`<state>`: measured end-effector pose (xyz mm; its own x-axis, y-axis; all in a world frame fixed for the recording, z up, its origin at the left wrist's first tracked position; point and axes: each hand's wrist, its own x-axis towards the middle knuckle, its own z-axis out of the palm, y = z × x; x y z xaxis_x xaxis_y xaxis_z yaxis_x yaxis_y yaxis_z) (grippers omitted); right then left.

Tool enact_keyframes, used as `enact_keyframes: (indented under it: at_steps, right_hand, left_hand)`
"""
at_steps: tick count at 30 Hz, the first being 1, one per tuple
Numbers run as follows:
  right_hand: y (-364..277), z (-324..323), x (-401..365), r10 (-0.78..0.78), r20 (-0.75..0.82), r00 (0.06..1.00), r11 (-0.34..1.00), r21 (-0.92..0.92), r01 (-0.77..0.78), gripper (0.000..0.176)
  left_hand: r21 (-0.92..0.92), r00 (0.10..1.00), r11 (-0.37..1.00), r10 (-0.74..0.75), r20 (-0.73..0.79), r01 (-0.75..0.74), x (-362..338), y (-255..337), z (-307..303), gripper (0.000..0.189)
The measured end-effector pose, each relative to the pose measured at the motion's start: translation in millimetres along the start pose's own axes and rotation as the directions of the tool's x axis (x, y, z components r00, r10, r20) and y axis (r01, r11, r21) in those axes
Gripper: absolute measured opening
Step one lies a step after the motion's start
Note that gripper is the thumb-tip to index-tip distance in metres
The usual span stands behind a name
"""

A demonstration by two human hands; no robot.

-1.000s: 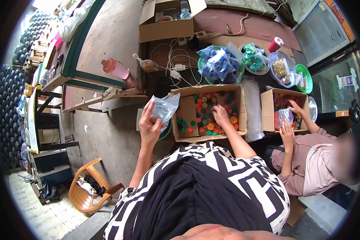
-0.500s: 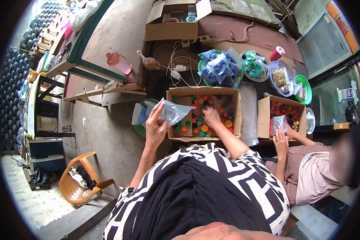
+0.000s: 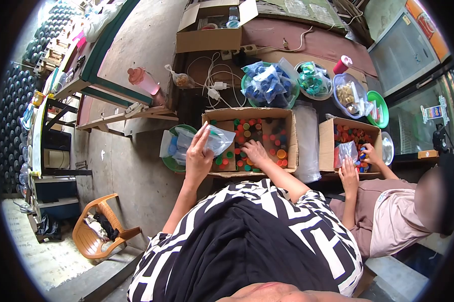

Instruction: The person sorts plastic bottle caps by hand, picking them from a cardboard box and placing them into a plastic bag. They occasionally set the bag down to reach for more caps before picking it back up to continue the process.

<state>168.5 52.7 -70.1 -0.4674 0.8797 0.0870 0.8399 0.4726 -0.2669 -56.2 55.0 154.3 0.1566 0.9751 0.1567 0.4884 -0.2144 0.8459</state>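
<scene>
My left hand [image 3: 199, 157] is closed on a clear plastic bag [image 3: 219, 139], held above the left side of an open cardboard box [image 3: 292, 151]. Red, green, orange and dark plastic bottle caps [image 3: 280, 154] lie scattered in this box. Inside it, my right hand [image 3: 257, 154] reaches down among the caps left of centre, its fingers bent. What those fingers hold, if anything, is hidden. Left of the box, partly behind my left hand, stands a green basin [image 3: 172, 164] with plastic bags in it.
At right, a co-worker's hands work at a second cardboard box [image 3: 327, 146] of caps, with a clear bag. Behind stand basins of bagged blue caps [image 3: 270, 86] and green caps [image 3: 313, 80]. Plastic sheets [image 3: 307, 141] lie between the boxes. A brown chair [image 3: 93, 241] stands lower left.
My right hand has moved left and toward me inside the box. The bag in my left hand has shifted and hangs wider. The co-worker's far hand has moved to the right over their caps.
</scene>
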Motion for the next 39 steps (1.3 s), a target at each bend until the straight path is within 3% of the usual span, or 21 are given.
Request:
enact_keyframes:
  at_steps: [4, 5, 6, 8, 9, 10, 12, 13, 15, 16, 18, 20, 22, 23, 24, 26, 28, 30, 33, 37, 39]
  right_hand:
    - [3.7, -12.6, 4.1, 0.090, 0.031, 0.995, 0.996, 0.001, -0.090, 0.025]
    - [3.5, -25.5, 0.9, 0.137, 0.006, 0.991, 0.975, 0.173, -0.136, 0.026]
    - [-0.4, -41.1, 4.2, 0.135, 0.007, 0.991, 0.976, 0.174, -0.135, 0.026]
    - [-9.1, -67.8, 13.1, 0.347, -0.215, 0.913, 0.840, 0.504, -0.201, 0.032]
    - [-19.9, -93.4, 18.3, 0.377, -0.310, 0.873, 0.802, 0.580, -0.140, 0.033]
    - [-34.7, -120.8, 21.7, 0.375, -0.306, 0.875, 0.802, 0.581, -0.140, 0.033]
    - [-62.1, -167.4, 28.1, 0.401, -0.507, 0.763, 0.726, 0.684, 0.073, 0.035]
    - [-69.3, -177.3, 31.5, 0.403, -0.507, 0.762, 0.726, 0.684, 0.071, 0.035]
    - [-78.8, -189.1, 33.6, 0.201, -0.642, 0.740, 0.831, 0.511, 0.217, 0.034]
    - [-81.1, -195.6, 35.5, 0.207, -0.642, 0.738, 0.833, 0.512, 0.212, 0.034]
    - [-81.4, -204.6, 42.3, 0.080, -0.506, 0.859, 0.876, 0.446, 0.182, 0.031]
    - [-72.0, -192.0, 46.2, 0.145, -0.509, 0.848, 0.871, 0.473, 0.135, 0.028]
    - [-56.2, -162.9, 46.8, 0.382, -0.444, 0.811, 0.777, 0.629, -0.021, 0.023]
    - [-50.2, -142.8, 48.3, 0.486, -0.340, 0.805, 0.681, 0.724, -0.105, 0.020]
    - [-45.0, -122.3, 47.4, 0.486, -0.339, 0.805, 0.679, 0.726, -0.105, 0.020]
    - [-39.0, -78.4, 41.6, 0.333, -0.130, 0.934, 0.826, 0.518, -0.222, 0.017]
    - [-42.1, -41.4, 36.9, 0.103, 0.006, 0.995, 0.930, 0.354, -0.099, 0.022]
    - [-50.1, -13.9, 35.6, -0.025, 0.008, 1.000, 0.950, 0.312, 0.022, 0.030]
    - [-56.3, 26.0, 35.7, -0.055, 0.023, 0.998, 0.981, 0.185, 0.050, 0.033]
    - [-37.1, 23.9, 35.5, -0.033, 0.094, 0.995, 0.980, 0.200, 0.014, 0.033]
    - [-28.7, -3.9, 34.9, 0.082, 0.067, 0.994, 0.916, 0.389, -0.102, 0.031]
  left_hand:
    - [0.094, 0.999, 0.996, -0.003, 0.046, -0.002, 1.8, 1.3, 5.3, 0.062]
    - [0.121, 0.998, 0.993, 0.000, 0.061, -0.008, 2.0, -1.1, 6.6, 0.062]
    - [0.146, 0.997, 0.989, 0.005, 0.075, -0.016, 3.2, -3.8, 7.5, 0.061]
    - [0.145, 0.997, 0.989, 0.009, 0.081, -0.021, 5.8, -8.1, 8.8, 0.062]
    - [0.166, 0.997, 0.985, 0.044, 0.070, -0.055, 7.1, -9.8, 9.9, 0.062]
    - [0.187, 0.995, 0.978, 0.078, 0.062, -0.089, 7.9, -10.6, 10.5, 0.063]
    - [0.150, 0.996, 0.988, 0.021, 0.089, -0.034, 12.3, -6.2, 9.0, 0.063]
    - [0.116, 0.992, 0.993, -0.029, 0.121, 0.015, 14.6, -4.8, 8.6, 0.064]
    - [0.108, 0.991, 0.994, -0.016, 0.131, 0.001, 16.8, -6.3, 11.8, 0.064]
    - [0.100, 0.990, 0.995, -0.006, 0.141, -0.008, 18.5, -6.8, 12.3, 0.065]
    - [0.106, 0.989, 0.994, -0.007, 0.146, -0.008, 21.9, -4.6, 9.8, 0.065]
    - [0.114, 0.990, 0.994, -0.011, 0.141, -0.006, 25.7, -7.8, 6.8, 0.066]
    - [0.164, 0.990, 0.978, 0.115, 0.077, -0.126, 25.5, -17.4, 2.7, 0.064]
    - [0.182, 0.993, 0.978, 0.086, 0.080, -0.100, 25.8, -14.3, -1.7, 0.064]
    - [0.185, 0.993, 0.978, 0.085, 0.081, -0.099, 26.6, -13.8, -4.0, 0.064]
    - [0.137, 0.994, 0.987, 0.073, 0.076, -0.083, 26.1, -13.5, -9.9, 0.064]
    - [0.139, 0.995, 0.989, 0.038, 0.089, -0.050, 25.7, -8.8, -15.2, 0.064]
    - [0.142, 0.995, 0.990, 0.003, 0.099, -0.017, 22.8, -9.8, -17.3, 0.064]
    - [0.134, 0.996, 0.989, 0.050, 0.076, -0.060, 20.5, -16.4, -20.0, 0.068]
    - [0.115, 0.996, 0.992, 0.046, 0.079, -0.055, 16.4, -19.0, -20.5, 0.068]
    - [0.115, 0.995, 0.993, 0.028, 0.099, -0.040, 16.0, -17.9, -21.3, 0.068]
